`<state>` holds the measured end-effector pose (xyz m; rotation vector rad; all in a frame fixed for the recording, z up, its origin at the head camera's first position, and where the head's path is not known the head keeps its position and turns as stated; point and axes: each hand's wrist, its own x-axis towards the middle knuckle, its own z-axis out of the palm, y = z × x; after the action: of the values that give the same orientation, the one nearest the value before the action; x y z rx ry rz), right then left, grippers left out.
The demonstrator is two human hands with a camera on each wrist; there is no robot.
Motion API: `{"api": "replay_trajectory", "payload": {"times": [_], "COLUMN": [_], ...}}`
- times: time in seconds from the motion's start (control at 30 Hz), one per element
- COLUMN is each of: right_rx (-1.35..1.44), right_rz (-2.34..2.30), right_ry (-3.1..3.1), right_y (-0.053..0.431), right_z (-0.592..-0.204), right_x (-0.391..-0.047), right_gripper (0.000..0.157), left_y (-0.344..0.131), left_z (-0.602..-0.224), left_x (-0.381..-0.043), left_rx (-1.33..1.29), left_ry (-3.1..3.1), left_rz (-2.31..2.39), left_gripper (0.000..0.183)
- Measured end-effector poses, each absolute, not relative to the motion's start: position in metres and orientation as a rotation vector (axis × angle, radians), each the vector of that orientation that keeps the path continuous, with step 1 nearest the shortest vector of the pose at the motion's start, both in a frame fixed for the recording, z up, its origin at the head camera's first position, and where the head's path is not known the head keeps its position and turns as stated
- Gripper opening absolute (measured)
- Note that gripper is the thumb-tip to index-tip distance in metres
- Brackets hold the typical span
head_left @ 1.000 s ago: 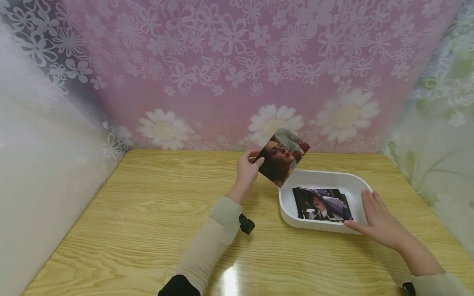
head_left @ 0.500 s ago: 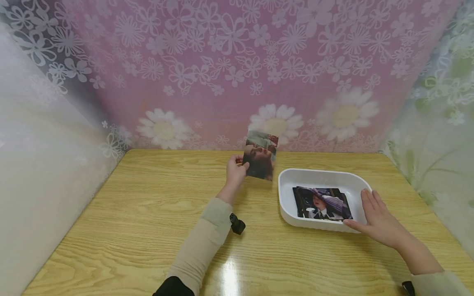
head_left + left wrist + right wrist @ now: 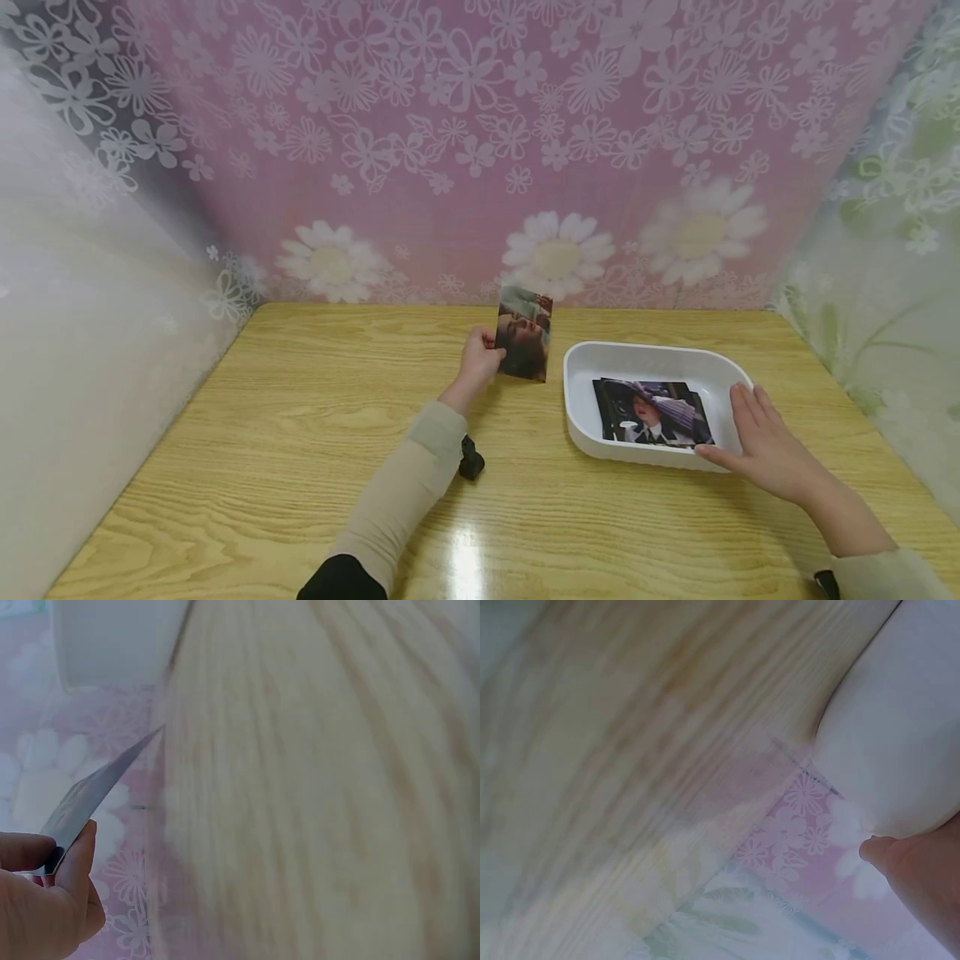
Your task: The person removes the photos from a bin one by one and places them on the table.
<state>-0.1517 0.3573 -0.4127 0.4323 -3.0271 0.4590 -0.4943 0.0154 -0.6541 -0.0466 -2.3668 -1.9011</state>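
Note:
My left hand (image 3: 477, 362) pinches a photo print (image 3: 526, 337) by its left edge, thumb on the picture side. The print stands tilted up over the back of the table and shows a reclining face. Seen nearly edge-on in the left wrist view, the same photo print (image 3: 99, 791) sits between thumb and fingers. My right hand (image 3: 772, 454) rests on the right end of a white tray (image 3: 577, 429), its fingers straight along the rim and the thumb at the front edge. Inside the tray lies a small stack of photos (image 3: 656, 417), the top one showing a wide purple hat.
The tray stands on the right part of a wood-grain table (image 3: 300, 433). A pink flowered backdrop (image 3: 420, 192) rises behind the table's back edge, with pale panels at both sides. A black wrist camera (image 3: 471, 460) hangs at the left cuff.
My left hand has carried the photo print left, away from over the tray, then lowered it a little and turned it more upright. The right hand and tray stay in place.

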Motion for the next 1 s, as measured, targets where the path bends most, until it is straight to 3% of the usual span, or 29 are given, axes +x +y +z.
{"api": "replay_trajectory", "payload": {"times": [0.07, 0.13, 0.23, 0.4, 0.53, 0.63, 0.83, 1.0], "right_rx": [0.431, 0.432, 0.438, 0.447, 0.444, 0.436, 0.431, 0.422], "right_rz": [0.454, 0.448, 0.441, 0.438, 0.44, 0.443, 0.448, 0.441], "right_ry": [-3.031, -3.03, -3.013, -3.009, -3.01, -3.015, -3.031, -3.03], "right_y": [0.357, 0.357, 0.358, 0.358, 0.358, 0.358, 0.356, 0.357], "right_z": [-0.413, -0.413, -0.412, -0.414, -0.414, -0.414, -0.413, -0.413], "right_x": [-0.152, -0.152, -0.152, -0.152, -0.152, -0.152, -0.152, -0.152], "right_gripper": [0.097, 0.097, 0.096, 0.096, 0.096, 0.096, 0.096, 0.097], "left_y": [0.015, 0.013, 0.007, -0.003, -0.007, -0.008, -0.01, -0.008], "left_z": [-0.682, -0.678, -0.62, -0.474, -0.408, -0.39, -0.413, -0.423], "left_x": [-0.516, -0.513, -0.468, -0.357, -0.305, -0.291, -0.309, -0.319], "left_rx": [-0.078, -0.092, -0.115, -0.081, -0.062, -0.076, -0.081, -0.085], "left_ry": [-2.411, -2.468, -2.596, -2.823, -2.951, -3.022, -3.125, -3.189], "left_rz": [-1.835, -1.758, -1.609, -1.52, -1.427, -1.321, -1.105, -1.047], "left_gripper": [0.042, 0.042, 0.039, 0.031, 0.029, 0.032, 0.033, 0.024]}}
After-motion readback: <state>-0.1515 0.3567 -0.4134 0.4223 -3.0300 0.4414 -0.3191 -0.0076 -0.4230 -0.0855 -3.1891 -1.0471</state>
